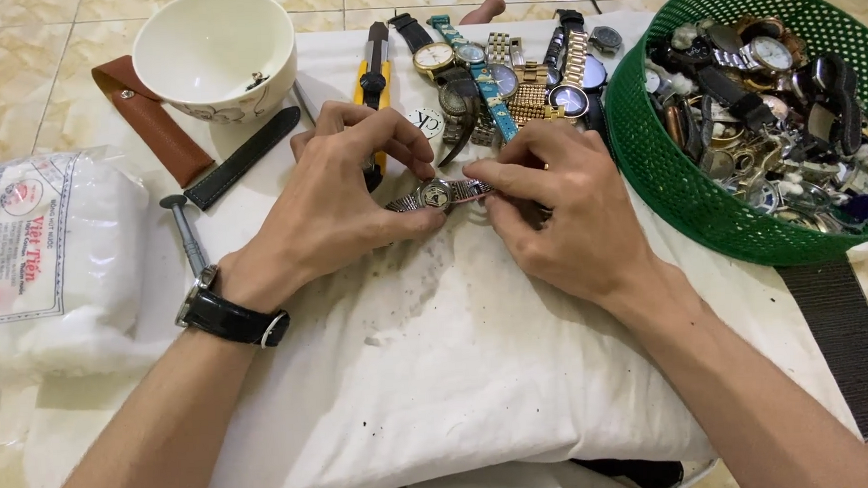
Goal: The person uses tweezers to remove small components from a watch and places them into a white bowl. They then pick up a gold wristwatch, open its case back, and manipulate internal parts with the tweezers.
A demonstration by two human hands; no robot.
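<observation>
Right now both hands meet over a small silver wristwatch (440,194), held just above the white cloth-covered pillow (440,371) that serves as the work surface, a little short of its far edge and near the middle of its width. The left hand (340,209) pinches the watch from the left, thumb underneath and fingertips curled over the case and the left run of metal band. The right hand (559,209) closes on the right run of band, where a pinkish part shows between its fingers. Neither hand is spread wide; both are narrowed onto the watch.

The watch's long axis runs left to right, roughly parallel to the pillow's far edge, with the dial facing up toward the camera. It spans the gap between the two hands, so neither is clearly nearer; the case sits closer to the left hand's fingertips. Which end of the band is the buckle end cannot be told.

A row of other watches (505,75) lies along the far edge, just beyond the hands, next to a yellow-handled tool (376,81). A white bowl (216,49) stands at the far left corner, and a green plastic basket (645,157) full of watches sits off the right edge. The left wrist wears a black-strapped watch (224,317).
</observation>
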